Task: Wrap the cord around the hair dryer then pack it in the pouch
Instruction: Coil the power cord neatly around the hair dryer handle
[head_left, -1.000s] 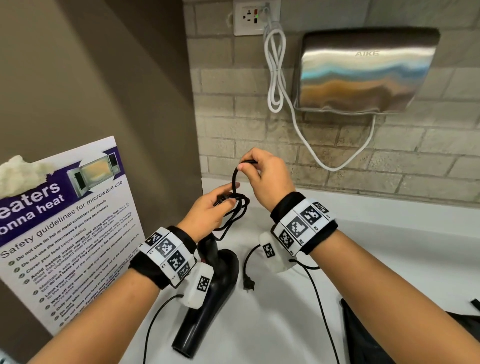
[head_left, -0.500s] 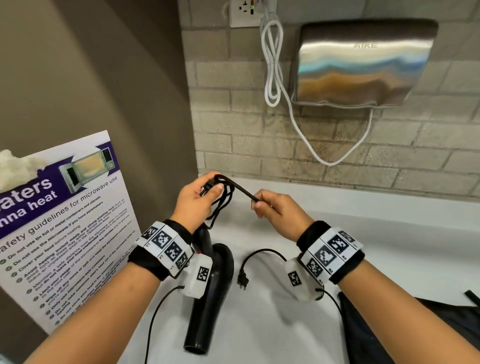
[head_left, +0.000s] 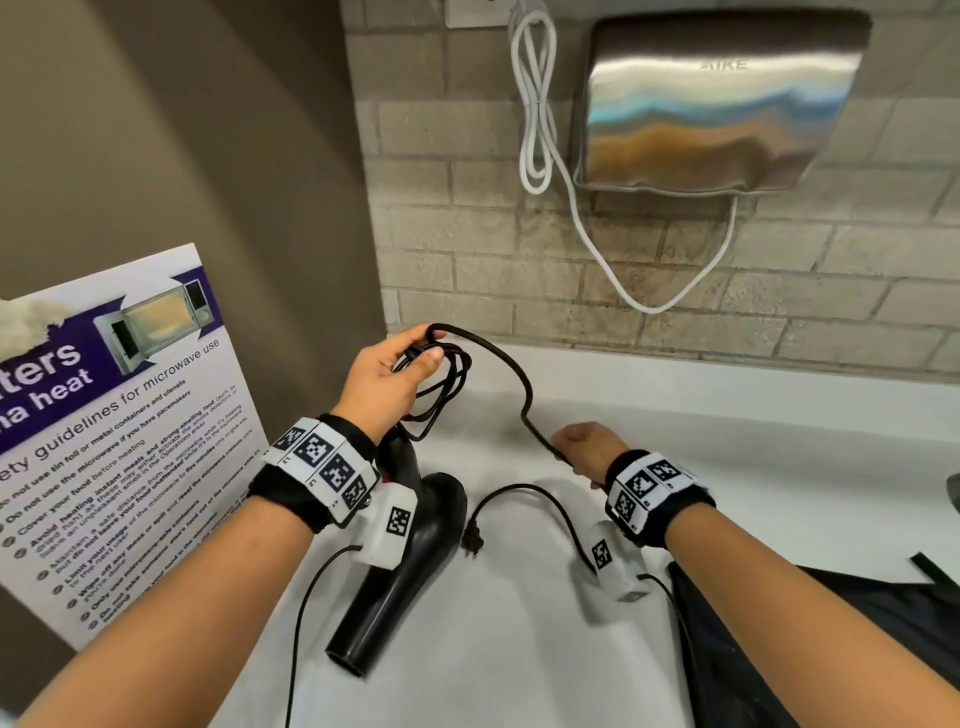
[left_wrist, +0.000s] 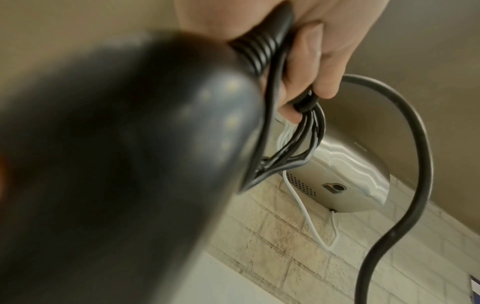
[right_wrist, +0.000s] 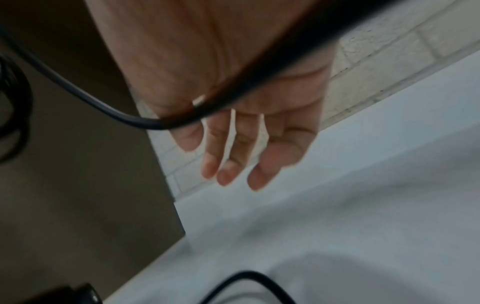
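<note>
The black hair dryer (head_left: 410, 561) lies on the white counter (head_left: 519, 665), nozzle toward me; in the left wrist view it (left_wrist: 116, 164) is a blurred dark mass. Above its handle my left hand (head_left: 410, 358) pinches several loops of the black cord (head_left: 441, 395); the fingers (left_wrist: 311, 82) grip that bundle (left_wrist: 298, 139). A loose arc of cord (head_left: 519, 374) runs to my right hand (head_left: 576, 447), which holds it low over the counter. In the right wrist view the cord (right_wrist: 103, 102) crosses near the thumb while the other fingers (right_wrist: 228, 164) hang loosely. The plug (head_left: 472, 540) rests on the counter. The black pouch (head_left: 831, 649) lies at lower right.
A steel hand dryer (head_left: 717, 104) with a white cable (head_left: 535, 104) hangs on the brick wall behind. A microwave safety poster (head_left: 104, 441) leans at the left against a brown wall. The counter's raised back edge (head_left: 727, 379) runs along the bricks.
My right hand came down from above the left hand and slid right along the cord, leaving a longer slack arc between the hands. The left hand keeps hold of the loops.
</note>
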